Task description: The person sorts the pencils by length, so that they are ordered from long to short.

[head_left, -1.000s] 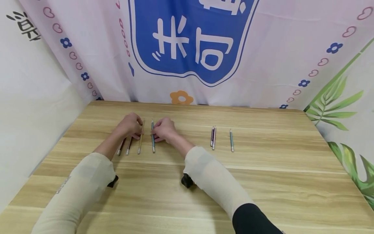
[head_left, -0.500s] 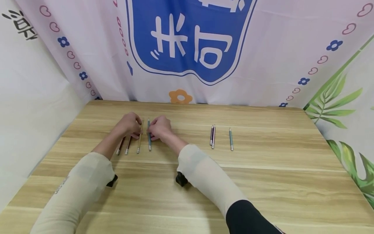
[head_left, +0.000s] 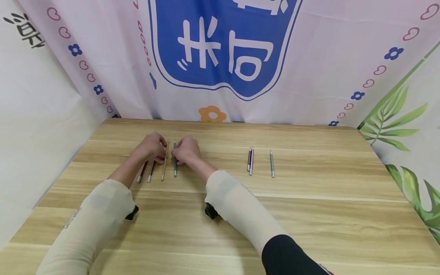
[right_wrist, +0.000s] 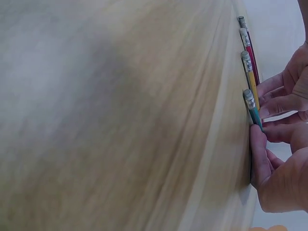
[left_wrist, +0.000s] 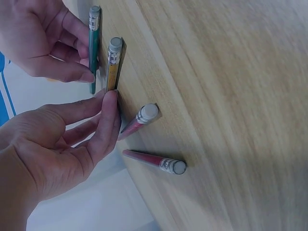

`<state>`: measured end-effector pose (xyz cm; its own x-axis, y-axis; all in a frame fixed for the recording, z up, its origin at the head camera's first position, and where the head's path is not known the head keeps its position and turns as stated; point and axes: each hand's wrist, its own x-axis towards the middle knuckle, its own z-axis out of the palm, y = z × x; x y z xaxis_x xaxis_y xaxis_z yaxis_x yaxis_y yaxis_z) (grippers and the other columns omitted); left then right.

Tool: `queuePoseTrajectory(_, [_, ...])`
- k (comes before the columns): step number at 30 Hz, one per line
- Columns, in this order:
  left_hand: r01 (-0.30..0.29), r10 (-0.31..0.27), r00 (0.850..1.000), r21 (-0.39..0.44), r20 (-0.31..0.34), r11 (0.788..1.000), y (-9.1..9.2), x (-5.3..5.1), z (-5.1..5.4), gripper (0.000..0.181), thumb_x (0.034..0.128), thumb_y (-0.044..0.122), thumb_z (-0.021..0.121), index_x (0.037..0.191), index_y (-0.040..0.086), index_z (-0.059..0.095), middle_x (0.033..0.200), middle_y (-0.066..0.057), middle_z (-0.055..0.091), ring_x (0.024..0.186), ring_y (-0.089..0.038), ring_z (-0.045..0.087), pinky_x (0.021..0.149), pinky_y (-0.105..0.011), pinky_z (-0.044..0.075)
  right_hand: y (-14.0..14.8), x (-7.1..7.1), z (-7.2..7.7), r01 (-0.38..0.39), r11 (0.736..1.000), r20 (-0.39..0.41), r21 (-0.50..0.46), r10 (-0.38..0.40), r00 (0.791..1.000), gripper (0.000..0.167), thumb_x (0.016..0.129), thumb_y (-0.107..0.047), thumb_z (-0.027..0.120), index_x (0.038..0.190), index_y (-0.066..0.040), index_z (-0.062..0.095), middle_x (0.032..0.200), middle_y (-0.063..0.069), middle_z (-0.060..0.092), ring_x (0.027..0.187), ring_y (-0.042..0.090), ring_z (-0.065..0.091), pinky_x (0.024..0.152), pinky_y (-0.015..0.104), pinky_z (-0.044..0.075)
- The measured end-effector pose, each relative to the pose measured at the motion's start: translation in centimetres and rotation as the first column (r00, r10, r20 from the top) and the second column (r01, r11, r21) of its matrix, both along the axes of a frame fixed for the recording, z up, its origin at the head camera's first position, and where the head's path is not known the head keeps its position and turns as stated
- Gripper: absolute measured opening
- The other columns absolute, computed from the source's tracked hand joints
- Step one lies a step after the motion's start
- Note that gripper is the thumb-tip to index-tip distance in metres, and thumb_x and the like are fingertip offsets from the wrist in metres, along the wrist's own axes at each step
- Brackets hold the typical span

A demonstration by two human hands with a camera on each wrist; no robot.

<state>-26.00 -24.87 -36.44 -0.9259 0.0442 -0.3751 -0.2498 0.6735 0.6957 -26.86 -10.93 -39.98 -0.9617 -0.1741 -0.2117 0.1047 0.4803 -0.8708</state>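
One slim green pencil [left_wrist: 94, 42], right grip [head_left: 186, 149] pinching, wood-grain tabletop [head_left: 309, 214]

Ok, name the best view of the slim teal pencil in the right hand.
Left wrist: the slim teal pencil shows close and long there, eraser included. The head view shows it small, partly behind the right hand; right wrist, mainly its eraser end.

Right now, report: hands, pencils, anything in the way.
Left hand holding yellow pencil. Right hand pinching teal pencil, pencils apart. Two red pencils close by left hand, may crowd it. More pencils off right.
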Motion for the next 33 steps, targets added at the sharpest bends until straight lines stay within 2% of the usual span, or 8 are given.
queuePoseTrajectory(11, [0.009,-0.009,1.0,-0.008,-0.004,1.0,-0.22,-0.1,-0.34,0.05,0.0869,-0.018,0.067,0.131,-0.024,0.044,0.104,-0.033,0.057,0.059,-0.019,0.071,0.062,-0.031,0.067,-0.28,-0.47,-0.38,-0.02,0.997,-0.009,0.076,0.02,1.0,0.009,0.088,-0.001,0.073,0.082,-0.005,0.067,0.071,0.004,0.066,0.048,0.013,0.066,0.046,0.02,0.059])
queuePoseTrajectory(19, [0.02,-0.02,1.0,-0.017,-0.006,1.0,-0.35,0.09,-0.17,0.05,0.0883,-0.015,0.068,0.132,-0.024,0.045,0.093,-0.026,0.06,0.06,-0.019,0.071,0.063,-0.032,0.067,0.06,-0.47,-0.27,-0.032,0.999,0.008,-0.01,0.032,0.999,0.005,0.09,0.003,0.073,0.089,0.0,0.069,0.07,0.007,0.067,0.051,0.014,0.066,0.049,0.021,0.061])
queuePoseTrajectory(25, [0.015,-0.015,1.0,-0.022,-0.002,1.0,-0.29,0.02,-0.1,0.051,0.0886,-0.015,0.068,0.133,-0.023,0.045,0.095,-0.027,0.059,0.061,-0.018,0.071,0.064,-0.031,0.067,0.44,-0.46,-0.24,-0.027,0.994,0.018,-0.108,0.029,0.999,0.006,0.091,0.007,0.071,0.094,0.004,0.074,0.068,0.008,0.067,0.052,0.015,0.064,0.05,0.024,0.062])
queuePoseTrajectory(33, [0.003,-0.003,1.0,-0.007,0.004,1.0,-0.21,0.06,-0.02,0.053,0.0889,-0.015,0.068,0.136,-0.023,0.044,0.095,-0.027,0.063,0.066,-0.019,0.07,0.065,-0.031,0.067,0.51,-0.38,-0.09,-0.017,0.994,0.016,-0.112,0.019,1.0,0.006,0.09,0.007,0.071,0.093,0.003,0.074,0.065,0.007,0.066,0.051,0.015,0.064,0.051,0.025,0.063])
